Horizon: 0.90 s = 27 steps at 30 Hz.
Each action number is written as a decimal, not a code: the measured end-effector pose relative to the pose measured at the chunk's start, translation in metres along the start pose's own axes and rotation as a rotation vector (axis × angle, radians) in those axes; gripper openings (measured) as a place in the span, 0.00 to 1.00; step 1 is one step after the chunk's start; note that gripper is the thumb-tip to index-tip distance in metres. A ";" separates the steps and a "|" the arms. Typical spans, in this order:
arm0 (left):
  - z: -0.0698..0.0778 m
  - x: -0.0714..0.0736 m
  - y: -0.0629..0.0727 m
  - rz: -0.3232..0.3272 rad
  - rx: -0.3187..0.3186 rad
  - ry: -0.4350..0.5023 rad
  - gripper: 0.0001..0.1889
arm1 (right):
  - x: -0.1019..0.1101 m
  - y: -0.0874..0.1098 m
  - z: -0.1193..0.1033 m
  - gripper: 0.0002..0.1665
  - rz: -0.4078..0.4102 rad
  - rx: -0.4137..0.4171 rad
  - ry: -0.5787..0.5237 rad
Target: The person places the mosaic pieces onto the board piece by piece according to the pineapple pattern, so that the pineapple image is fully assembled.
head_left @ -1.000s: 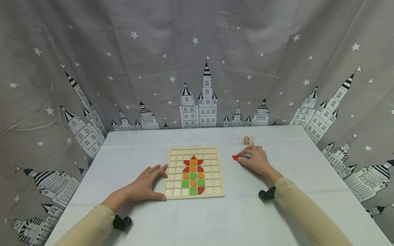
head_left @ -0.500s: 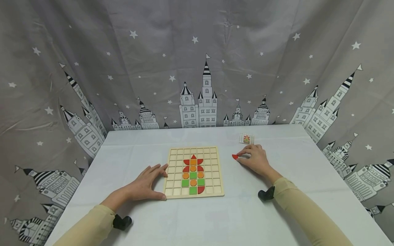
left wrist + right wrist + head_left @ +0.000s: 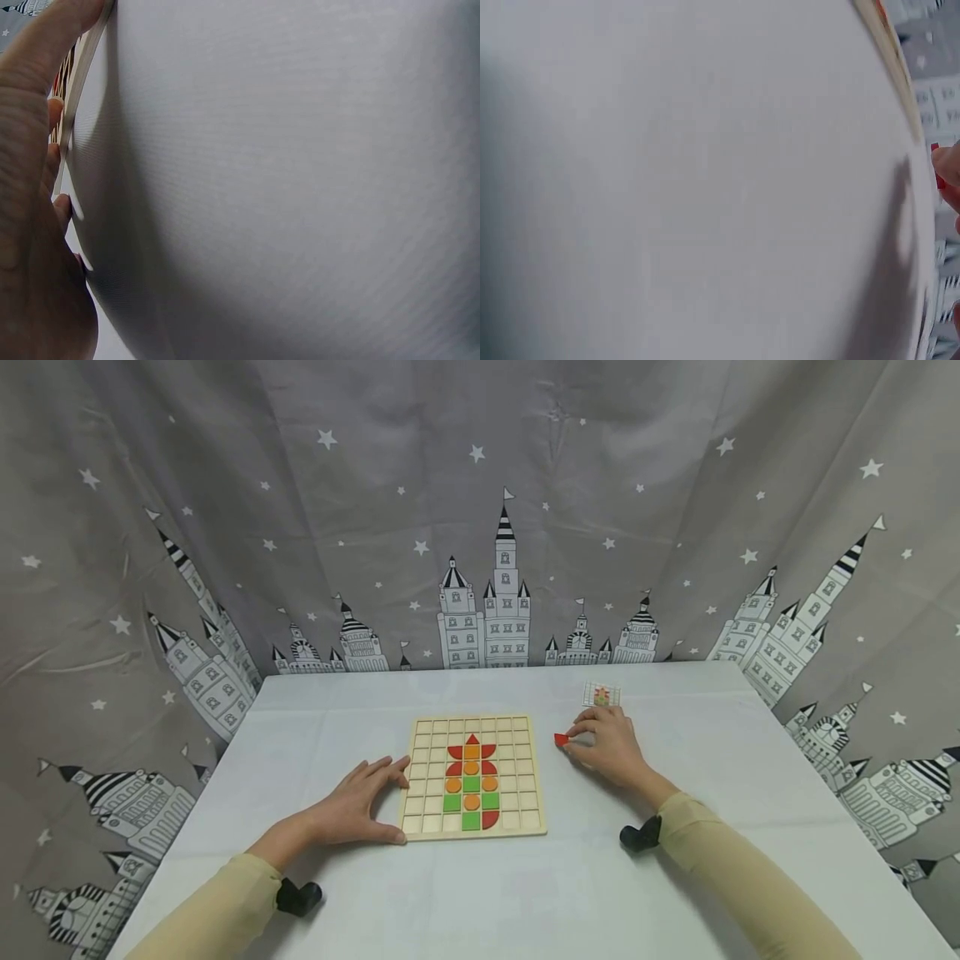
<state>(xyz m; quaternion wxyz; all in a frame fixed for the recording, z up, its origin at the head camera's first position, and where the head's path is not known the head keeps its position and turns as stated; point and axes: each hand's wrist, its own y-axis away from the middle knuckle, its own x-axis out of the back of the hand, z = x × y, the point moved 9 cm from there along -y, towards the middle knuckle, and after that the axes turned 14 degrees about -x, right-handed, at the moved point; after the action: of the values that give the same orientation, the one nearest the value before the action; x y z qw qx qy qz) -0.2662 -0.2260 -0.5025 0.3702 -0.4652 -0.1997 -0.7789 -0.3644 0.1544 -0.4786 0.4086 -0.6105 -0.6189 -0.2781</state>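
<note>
A square wooden grid board point(image 3: 521, 777) lies on the table, with red, orange and green flat pieces set in its middle cells. My left hand point(image 3: 352, 806) rests at its left side, fingers spread. The thumb touches the lower left corner and a fingertip meets the left edge; the left wrist view shows this hand point(image 3: 30, 225) along the board's rim point(image 3: 79, 82). Right of the board, my right hand point(image 3: 611, 747) pinches a red quarter-circle piece point(image 3: 561, 739) between thumb and fingers. In the right wrist view only a sliver of the red piece point(image 3: 937, 169) shows.
A small pattern card point(image 3: 602, 694) lies just beyond the right hand, printed with a similar coloured figure on a grid. White cloth point(image 3: 480, 893) covers the table. Behind its far edge hangs a grey curtain point(image 3: 337, 527) with castles and stars.
My right hand, still pinching the red piece, has shifted slightly left toward the board during the last half second. The left hand and the board stay in place.
</note>
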 end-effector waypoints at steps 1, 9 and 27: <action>0.000 0.000 0.000 0.000 0.000 -0.001 0.41 | -0.001 0.001 -0.007 0.11 -0.004 0.011 -0.007; -0.001 0.001 0.000 0.006 -0.011 -0.006 0.42 | -0.017 0.028 -0.078 0.10 -0.051 0.159 -0.096; -0.003 -0.001 0.000 0.004 -0.010 0.001 0.41 | -0.072 0.091 -0.170 0.10 -0.148 0.336 -0.078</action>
<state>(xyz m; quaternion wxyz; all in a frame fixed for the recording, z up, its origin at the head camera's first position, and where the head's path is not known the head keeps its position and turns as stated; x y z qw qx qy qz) -0.2672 -0.2277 -0.5046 0.3697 -0.4668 -0.1948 -0.7794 -0.2521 -0.0178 -0.4666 0.4589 -0.4966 -0.7152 -0.1765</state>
